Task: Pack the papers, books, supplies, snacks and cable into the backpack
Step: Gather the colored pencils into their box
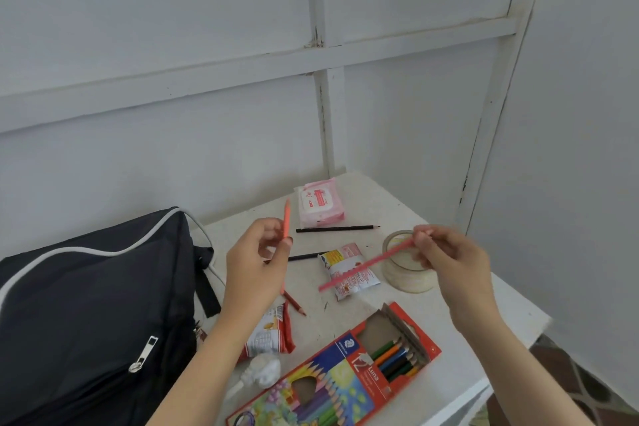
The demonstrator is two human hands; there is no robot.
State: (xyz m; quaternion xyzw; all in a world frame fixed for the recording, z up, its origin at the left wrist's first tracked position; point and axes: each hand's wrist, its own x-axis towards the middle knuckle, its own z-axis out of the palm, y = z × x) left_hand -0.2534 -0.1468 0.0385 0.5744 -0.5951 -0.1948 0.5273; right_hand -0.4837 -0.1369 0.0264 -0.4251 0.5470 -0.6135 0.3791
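A black backpack (93,315) lies on the left of the white table (380,204). My left hand (256,266) holds an orange pencil (286,218) upright above the table. My right hand (449,259) holds a pink pencil (363,268) slanting down to the left. An open red box of coloured pencils (345,370) lies near the front edge with several pencils inside. Two black pencils (337,228) and a brown one (295,304) lie loose. Two snack packets (349,273) (269,335), a pink wipes pack (320,201) and a tape roll (406,270) are on the table.
A white coiled cable or charger (259,372) lies beside the pencil box near my left forearm. White panelled walls (207,79) close in behind and to the right. The table's right edge drops to a patterned floor (570,387).
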